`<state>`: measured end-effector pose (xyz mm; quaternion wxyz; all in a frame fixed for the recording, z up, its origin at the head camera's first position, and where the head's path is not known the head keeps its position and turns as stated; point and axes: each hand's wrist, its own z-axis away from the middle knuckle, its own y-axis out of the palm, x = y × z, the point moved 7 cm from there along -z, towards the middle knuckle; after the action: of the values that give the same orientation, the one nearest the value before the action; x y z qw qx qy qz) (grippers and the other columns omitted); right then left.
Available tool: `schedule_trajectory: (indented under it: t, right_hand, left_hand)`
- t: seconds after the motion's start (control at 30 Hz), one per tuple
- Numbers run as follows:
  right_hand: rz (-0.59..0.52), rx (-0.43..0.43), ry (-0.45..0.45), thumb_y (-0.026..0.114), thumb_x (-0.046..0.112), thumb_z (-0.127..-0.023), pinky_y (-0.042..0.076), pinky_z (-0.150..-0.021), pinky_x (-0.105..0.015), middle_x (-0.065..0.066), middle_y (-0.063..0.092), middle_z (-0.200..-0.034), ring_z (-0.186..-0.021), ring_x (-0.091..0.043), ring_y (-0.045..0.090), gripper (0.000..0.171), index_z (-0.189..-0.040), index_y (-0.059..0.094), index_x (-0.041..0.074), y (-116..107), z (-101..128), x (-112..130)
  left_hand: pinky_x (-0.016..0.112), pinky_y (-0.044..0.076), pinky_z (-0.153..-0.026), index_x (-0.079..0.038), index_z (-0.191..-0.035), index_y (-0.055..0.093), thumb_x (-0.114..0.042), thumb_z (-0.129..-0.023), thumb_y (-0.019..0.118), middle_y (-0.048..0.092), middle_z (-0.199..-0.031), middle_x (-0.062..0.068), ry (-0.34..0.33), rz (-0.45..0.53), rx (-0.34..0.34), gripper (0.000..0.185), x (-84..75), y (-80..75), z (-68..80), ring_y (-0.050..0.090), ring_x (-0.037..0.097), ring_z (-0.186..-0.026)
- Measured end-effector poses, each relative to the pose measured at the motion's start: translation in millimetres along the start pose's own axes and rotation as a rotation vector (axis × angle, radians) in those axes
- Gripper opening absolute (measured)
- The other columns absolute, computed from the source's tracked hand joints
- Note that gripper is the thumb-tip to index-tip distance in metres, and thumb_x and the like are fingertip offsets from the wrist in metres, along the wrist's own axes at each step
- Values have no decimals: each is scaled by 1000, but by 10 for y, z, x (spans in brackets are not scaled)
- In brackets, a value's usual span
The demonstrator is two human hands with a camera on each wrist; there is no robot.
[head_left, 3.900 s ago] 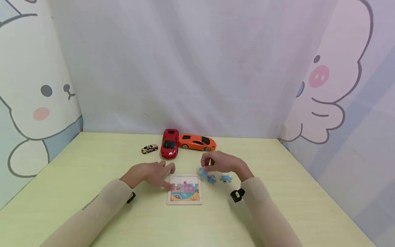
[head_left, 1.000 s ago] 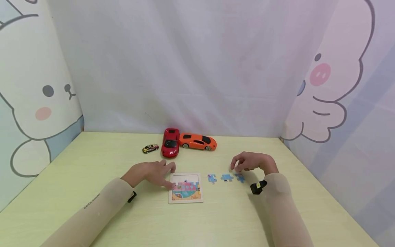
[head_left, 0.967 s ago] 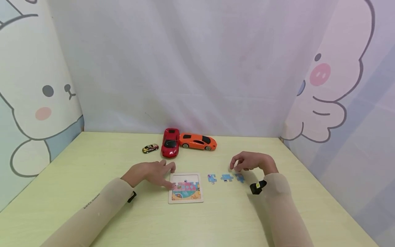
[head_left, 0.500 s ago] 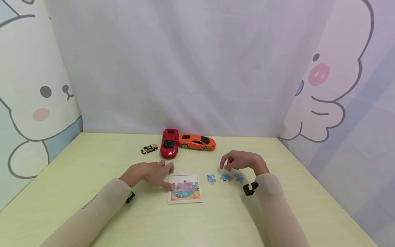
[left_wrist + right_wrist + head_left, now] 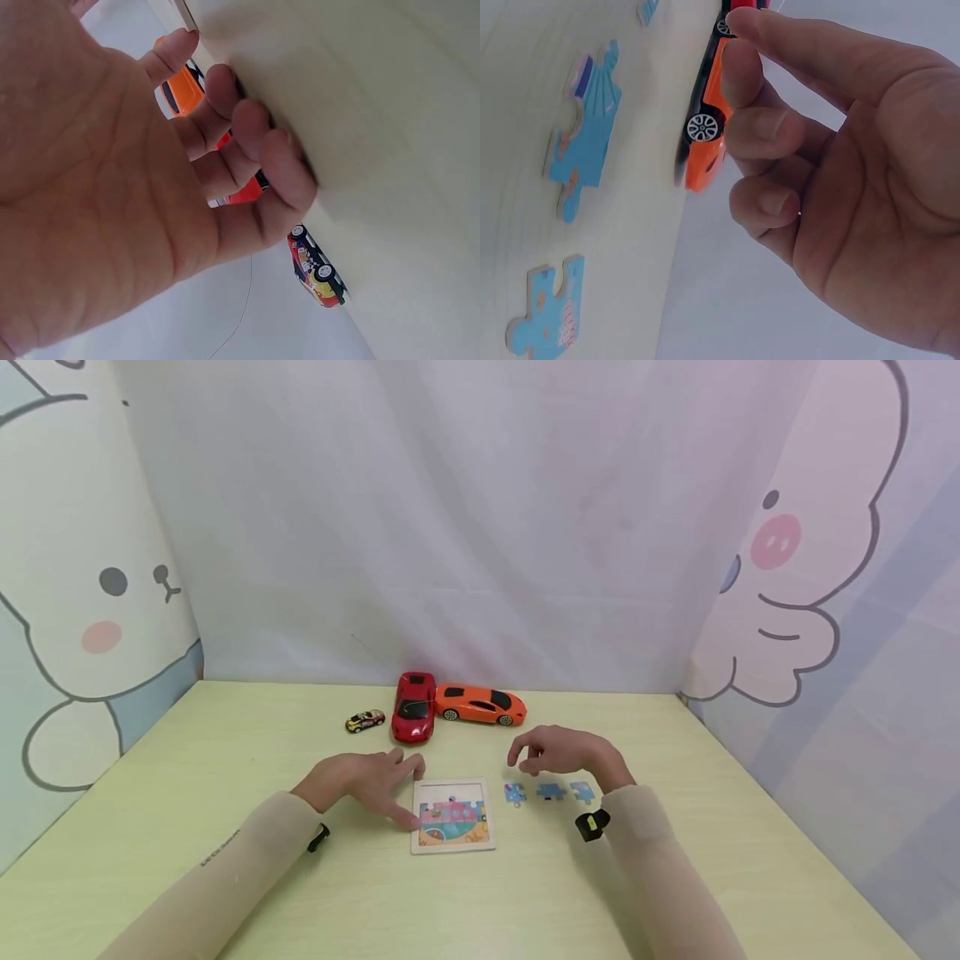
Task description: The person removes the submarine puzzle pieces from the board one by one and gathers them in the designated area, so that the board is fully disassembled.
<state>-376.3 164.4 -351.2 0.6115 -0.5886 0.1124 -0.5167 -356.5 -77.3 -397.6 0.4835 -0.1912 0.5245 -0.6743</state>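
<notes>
A jigsaw puzzle in a pale frame (image 5: 453, 850) lies on the table, partly filled with pink, teal and yellow pieces; its upper part shows a whitish bottom. My left hand (image 5: 371, 783) rests at the frame's left side, thumb on the left edge, the other fingertips down on the table near the top left corner. Right of the frame, three loose blue puzzle pieces lie in a row: a left one (image 5: 515, 793), a middle one (image 5: 551, 792) and a right one (image 5: 582, 792). Above the left and middle ones hovers my right hand (image 5: 558, 750), fingers loosely curled around nothing.
Behind the puzzle stand a red toy car (image 5: 414, 708), an orange toy car (image 5: 480, 705) and a small yellow-and-red toy car (image 5: 365, 721). A pale curtain (image 5: 465, 568) closes off the table's back, with cartoon-printed panels at both sides.
Earlier my right hand held a blue piece beside the frame; that piece now lies at the row's right end. Emptied, the hand has moved back left. My left hand stays at the frame.
</notes>
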Motion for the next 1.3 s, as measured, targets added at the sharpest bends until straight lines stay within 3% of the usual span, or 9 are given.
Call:
schedule_trajectory:
  t: [0.43,0.7,0.87,1.3]
  right_hand:
    - [34,11,-74,62,15,-99,49,-76,-34,2,64,-87,-79,-18,61,20,-119,65,19,232,-195,313]
    - [41,47,-59,65,20,-98,49,-72,-30,5,62,-88,-79,-12,58,22,-120,64,22,383,-261,482]
    - [46,68,-80,66,20,-97,49,-65,-29,5,61,-88,-76,-12,58,24,-121,62,21,475,-283,603]
    - [28,126,-151,69,20,-96,43,-68,-22,6,58,-81,-72,-7,53,29,-122,57,16,689,-322,834]
  left_hand:
    - [46,46,-83,-24,-122,41,-63,-79,74,46,-107,6,16,-16,9,67,-78,-38,43,52,24,-98]
    - [46,46,-84,-26,-123,41,-64,-79,73,47,-108,6,-4,-22,7,66,-60,-27,40,53,25,-99]
    - [47,47,-84,-26,-122,42,-63,-78,75,47,-106,6,-10,-15,-3,66,-58,-33,49,54,24,-98]
    - [47,47,-81,-26,-123,41,-63,-78,75,47,-105,5,-18,-2,5,67,-55,-23,56,54,22,-96]
